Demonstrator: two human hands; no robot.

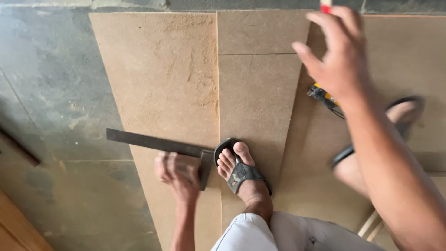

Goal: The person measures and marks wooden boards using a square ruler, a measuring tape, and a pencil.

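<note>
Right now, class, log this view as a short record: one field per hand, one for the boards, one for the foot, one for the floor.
left hand: left hand presses a dark metal try square flat on the boards
right hand: right hand raised, fingers by a red and white object; grip unclear
boards: tan fibreboard sheets lying side by side
foot: sandalled foot planted on a board beside the square
floor: grey stone floor

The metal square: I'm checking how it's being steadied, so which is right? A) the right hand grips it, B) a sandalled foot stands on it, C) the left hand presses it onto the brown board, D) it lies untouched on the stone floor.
C: the left hand rests on the metal square, holding it on the brown board, while the right hand is raised well away.
</note>
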